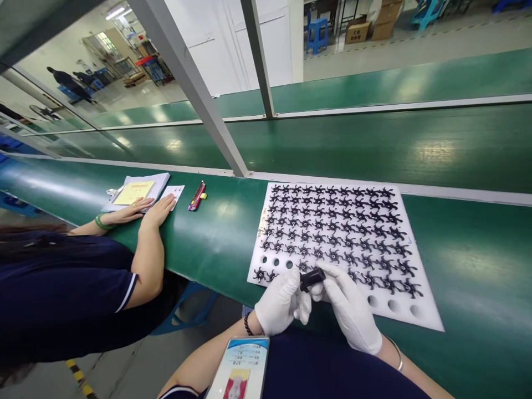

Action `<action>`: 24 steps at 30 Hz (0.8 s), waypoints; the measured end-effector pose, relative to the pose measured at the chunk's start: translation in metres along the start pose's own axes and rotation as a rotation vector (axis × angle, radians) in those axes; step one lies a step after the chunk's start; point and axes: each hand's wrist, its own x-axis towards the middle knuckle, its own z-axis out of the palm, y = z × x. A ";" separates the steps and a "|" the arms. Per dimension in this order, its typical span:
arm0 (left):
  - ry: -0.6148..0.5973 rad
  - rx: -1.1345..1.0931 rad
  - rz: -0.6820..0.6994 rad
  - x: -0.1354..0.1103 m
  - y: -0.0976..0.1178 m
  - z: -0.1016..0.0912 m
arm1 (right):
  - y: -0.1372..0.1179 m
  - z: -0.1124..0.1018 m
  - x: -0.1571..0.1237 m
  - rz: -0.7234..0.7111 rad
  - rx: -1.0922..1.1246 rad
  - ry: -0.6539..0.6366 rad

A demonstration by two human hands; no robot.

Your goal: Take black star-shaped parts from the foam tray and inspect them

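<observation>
A short black cylindrical part (313, 278), with a wider dark end toward the left, is held in front of my body. My left hand (279, 303), in a white glove, grips its left end between thumb and fingers. The gloved fingers of my right hand (351, 310) close on its right end. Both hands are over the near edge of a white foam board (430, 320). Rows of small black bladed wheels (319, 224) stand on that board. Several round holes (290, 265) show in its nearer rows. My fingers hide part of the board's front.
To the left, a co-worker's bare hands (155, 213) lie by a clipboard with papers (135, 192). Pens (197, 196) lie between that person and the board on the green bench (224, 233). A grey metal frame post (199, 94) rises behind the bench.
</observation>
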 end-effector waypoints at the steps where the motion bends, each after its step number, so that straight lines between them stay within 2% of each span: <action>1: -0.001 0.040 0.012 -0.001 0.001 0.000 | 0.000 0.000 0.000 -0.004 -0.012 -0.006; 5: -0.001 0.202 0.079 -0.005 0.002 -0.004 | -0.003 0.000 0.001 -0.009 -0.031 -0.001; 10: 0.051 0.229 0.196 -0.007 -0.002 -0.009 | -0.006 0.002 0.003 0.000 -0.054 0.056; 14: 0.129 0.230 0.175 -0.010 0.000 -0.007 | -0.005 0.001 0.002 -0.040 -0.071 0.074; 17: 0.198 0.311 0.177 -0.011 0.003 -0.005 | -0.003 0.000 0.002 -0.033 -0.063 0.070; 20: 0.212 0.351 0.200 -0.011 0.003 -0.005 | -0.003 0.001 0.002 -0.046 -0.069 0.063; 24: 0.243 0.493 0.239 -0.012 0.003 -0.006 | -0.009 0.003 0.004 -0.146 -0.135 0.055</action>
